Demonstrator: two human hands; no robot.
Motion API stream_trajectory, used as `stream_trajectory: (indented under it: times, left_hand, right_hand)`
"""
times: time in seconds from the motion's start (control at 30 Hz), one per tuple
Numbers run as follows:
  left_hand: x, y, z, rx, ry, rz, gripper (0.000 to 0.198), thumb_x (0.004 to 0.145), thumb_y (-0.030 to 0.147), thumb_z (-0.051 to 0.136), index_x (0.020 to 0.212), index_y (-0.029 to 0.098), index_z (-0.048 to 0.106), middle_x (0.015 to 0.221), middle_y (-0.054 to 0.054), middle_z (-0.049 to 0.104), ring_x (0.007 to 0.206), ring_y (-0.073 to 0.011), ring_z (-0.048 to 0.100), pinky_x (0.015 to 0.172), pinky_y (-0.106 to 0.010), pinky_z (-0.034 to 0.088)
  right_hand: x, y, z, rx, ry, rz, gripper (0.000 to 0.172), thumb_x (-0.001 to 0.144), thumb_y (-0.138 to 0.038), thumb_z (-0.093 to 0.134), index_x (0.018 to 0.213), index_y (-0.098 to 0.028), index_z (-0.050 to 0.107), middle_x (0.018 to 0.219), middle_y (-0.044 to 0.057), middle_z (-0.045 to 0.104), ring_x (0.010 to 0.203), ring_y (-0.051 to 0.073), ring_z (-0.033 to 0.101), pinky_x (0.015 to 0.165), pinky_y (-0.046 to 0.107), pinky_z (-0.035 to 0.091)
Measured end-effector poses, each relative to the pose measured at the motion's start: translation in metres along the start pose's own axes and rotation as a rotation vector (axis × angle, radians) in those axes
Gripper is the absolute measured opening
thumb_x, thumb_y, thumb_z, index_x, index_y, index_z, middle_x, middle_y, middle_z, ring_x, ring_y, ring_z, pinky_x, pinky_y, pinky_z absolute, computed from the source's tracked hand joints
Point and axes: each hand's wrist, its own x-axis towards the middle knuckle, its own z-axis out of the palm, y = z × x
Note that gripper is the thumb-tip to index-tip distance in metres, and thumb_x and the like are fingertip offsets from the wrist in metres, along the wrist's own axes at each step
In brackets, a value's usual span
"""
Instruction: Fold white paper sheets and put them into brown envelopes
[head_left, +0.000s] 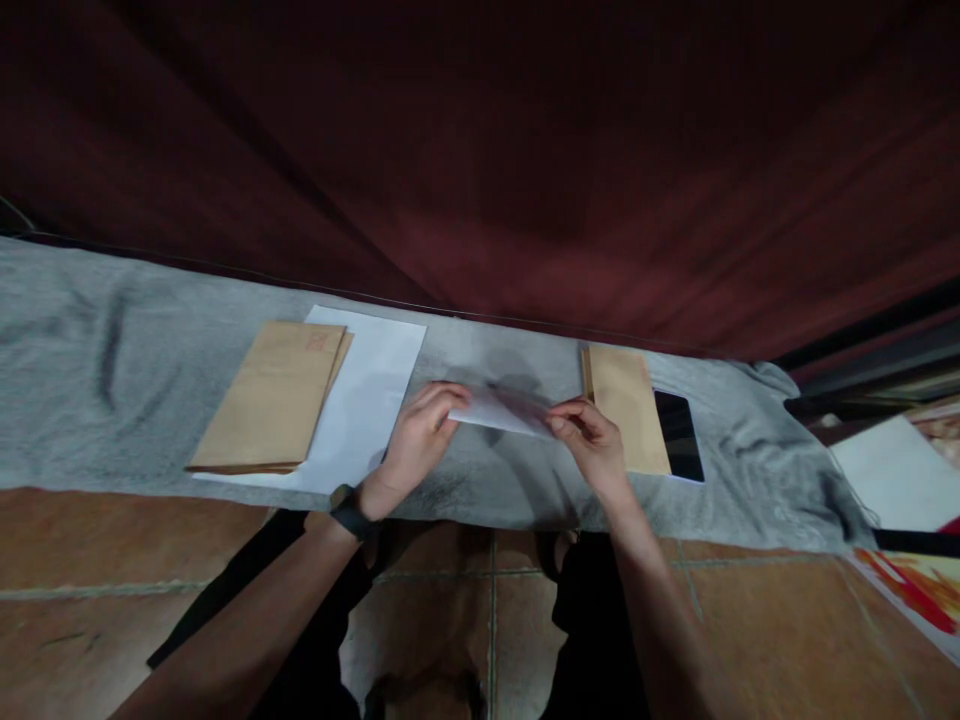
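A folded sheet of white paper (499, 412) is held level between my two hands, above the grey cloth. My left hand (426, 425), with a dark band on its wrist, pinches the paper's left end. At the right end, the thumb and fingers of my right hand (589, 435) close on it. Left of my hands, brown envelopes (270, 395) lie stacked on white sheets of paper (375, 385). More brown envelopes (628, 405) lie just beyond my right hand, partly covering a dark-screened phone or tablet (679, 437).
A grey cloth (112, 370) covers the long, narrow surface in front of me. Behind it hangs a dark red curtain (480, 180). At the far right are a white board or sheet (900, 470) and a colourful print (915, 595). Tiled floor (427, 640) shows below.
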Motion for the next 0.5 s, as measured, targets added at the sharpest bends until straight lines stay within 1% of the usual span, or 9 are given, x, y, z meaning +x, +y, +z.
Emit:
stream_trajectory:
  times: [0.07,0.13,0.17,0.3,0.33,0.4,0.5]
  left_hand:
    - [-0.008,-0.005,0.001,0.013,-0.091,0.029,0.022,0.089,0.003,0.053,0.092,0.022,0.062,0.109,-0.004,0.073,0.104,-0.0188,0.068,0.091,-0.034,0.055]
    - [-0.018,-0.009,0.003,0.038,-0.168,0.034,0.024,0.088,0.001,0.052,0.092,0.022,0.061,0.109,-0.004,0.073,0.105,-0.0193,0.068,0.091,-0.034,0.056]
    - [-0.023,-0.010,0.003,0.060,-0.208,0.028,0.024,0.088,0.000,0.052,0.092,0.022,0.061,0.110,-0.005,0.073,0.106,-0.0200,0.068,0.092,-0.035,0.056]
    - [-0.037,-0.011,0.003,0.165,-0.400,0.022,0.031,0.085,-0.003,0.049,0.097,0.021,0.065,0.116,-0.008,0.072,0.112,-0.0235,0.066,0.097,-0.039,0.057]
    - [-0.039,-0.011,0.004,0.190,-0.438,0.019,0.032,0.085,-0.003,0.049,0.099,0.021,0.066,0.116,-0.008,0.072,0.111,-0.0240,0.066,0.097,-0.039,0.057]
    - [-0.042,-0.009,0.005,0.233,-0.486,0.008,0.034,0.086,-0.002,0.048,0.104,0.020,0.067,0.115,-0.009,0.072,0.110,-0.0245,0.066,0.097,-0.039,0.057]
    - [-0.044,-0.005,0.007,0.288,-0.540,-0.005,0.036,0.088,0.001,0.047,0.111,0.020,0.067,0.116,-0.010,0.072,0.111,-0.0250,0.066,0.099,-0.040,0.056]
  right_hand:
    - [-0.005,0.004,0.000,0.004,-0.098,0.067,0.017,0.096,-0.039,0.067,0.098,-0.025,0.076,0.087,0.000,0.071,0.085,0.018,0.067,0.079,0.029,0.050]
    - [-0.009,0.011,0.003,-0.017,-0.156,0.097,0.020,0.098,-0.040,0.064,0.099,-0.024,0.076,0.087,0.001,0.072,0.085,0.018,0.068,0.080,0.029,0.052]
    - [-0.010,0.015,0.005,-0.041,-0.159,0.095,0.020,0.098,-0.040,0.063,0.098,-0.024,0.076,0.088,0.001,0.073,0.086,0.018,0.068,0.081,0.029,0.052]
    - [-0.013,0.027,0.020,-0.193,-0.095,0.037,0.022,0.101,-0.033,0.056,0.104,-0.024,0.075,0.095,0.004,0.072,0.090,0.019,0.069,0.084,0.031,0.055]
    - [-0.014,0.029,0.026,-0.242,-0.102,0.015,0.024,0.101,-0.031,0.053,0.107,-0.024,0.075,0.100,0.005,0.072,0.095,0.019,0.070,0.088,0.032,0.056]
    - [-0.020,0.031,0.039,-0.348,-0.163,-0.038,0.030,0.103,-0.026,0.047,0.114,-0.023,0.074,0.114,0.008,0.073,0.109,0.021,0.069,0.099,0.036,0.055]
    - [-0.031,0.031,0.058,-0.516,-0.259,-0.076,0.037,0.105,-0.026,0.045,0.134,-0.022,0.067,0.139,0.010,0.066,0.132,0.023,0.060,0.115,0.040,0.048]
